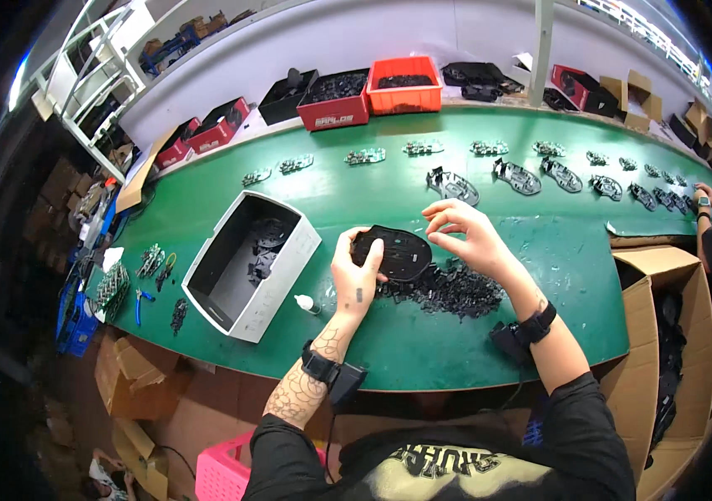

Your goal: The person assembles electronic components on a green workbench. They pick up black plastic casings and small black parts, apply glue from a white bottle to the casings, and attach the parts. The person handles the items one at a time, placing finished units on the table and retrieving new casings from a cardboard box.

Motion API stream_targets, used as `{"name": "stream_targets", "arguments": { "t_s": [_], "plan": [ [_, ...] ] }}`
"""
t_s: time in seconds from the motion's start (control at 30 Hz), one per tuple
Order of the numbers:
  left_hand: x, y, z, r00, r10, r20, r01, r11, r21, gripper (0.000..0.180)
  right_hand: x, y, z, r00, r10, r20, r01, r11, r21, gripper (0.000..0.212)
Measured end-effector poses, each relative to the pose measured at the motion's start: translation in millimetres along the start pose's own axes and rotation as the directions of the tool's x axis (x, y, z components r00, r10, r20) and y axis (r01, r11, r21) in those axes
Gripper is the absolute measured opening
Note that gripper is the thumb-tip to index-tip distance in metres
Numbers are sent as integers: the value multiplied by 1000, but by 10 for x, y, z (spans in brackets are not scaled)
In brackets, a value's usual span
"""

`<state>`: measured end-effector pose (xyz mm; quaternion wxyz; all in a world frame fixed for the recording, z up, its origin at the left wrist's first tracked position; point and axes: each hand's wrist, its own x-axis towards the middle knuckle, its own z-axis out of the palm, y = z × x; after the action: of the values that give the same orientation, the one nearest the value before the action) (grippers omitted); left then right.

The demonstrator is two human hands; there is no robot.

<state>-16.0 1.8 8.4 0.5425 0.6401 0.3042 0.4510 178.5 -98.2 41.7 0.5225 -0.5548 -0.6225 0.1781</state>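
Note:
My left hand (pixel 354 271) grips a black plastic mouse shell (pixel 402 253), thumb on top, above the green bench. Close to the shell's right side, my right hand (pixel 466 238) is raised with fingers curled towards the thumb; anything between the fingertips is too small to make out. Under both hands lies a pile of small black plastic parts (pixel 456 290). A small white bottle (pixel 307 304) sits left of my left wrist, beside a grey bin (pixel 277 288) partly filled with black parts.
Green circuit boards (pixel 364 156) and black mouse shells (pixel 453 185) form rows across the bench (pixel 373 359). Blue-handled pliers (pixel 141 307) lie left. A red-orange crate (pixel 404 100) and other boxes line the back. Right are a cardboard box (pixel 652 334) and another person's hand (pixel 709 200).

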Motion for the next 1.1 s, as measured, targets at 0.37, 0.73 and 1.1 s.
{"name": "stream_targets", "arguments": {
  "t_s": [0.37, 0.73, 1.1],
  "plan": [
    [-118, 94, 38, 993, 69, 95, -80, 989, 126, 28, -22, 70, 360, 945, 290, 150, -326, 862, 389, 32],
    [-42, -3, 2, 970, 68, 232, -48, 995, -89, 48, -15, 103, 280, 908, 375, 185, -418, 817, 396, 30],
    [33, -219, -54, 992, 84, 90, -74, 992, -106, 55, 62, 333, 3, 791, 603, 98, -594, 722, 355, 27]
  ]
}}
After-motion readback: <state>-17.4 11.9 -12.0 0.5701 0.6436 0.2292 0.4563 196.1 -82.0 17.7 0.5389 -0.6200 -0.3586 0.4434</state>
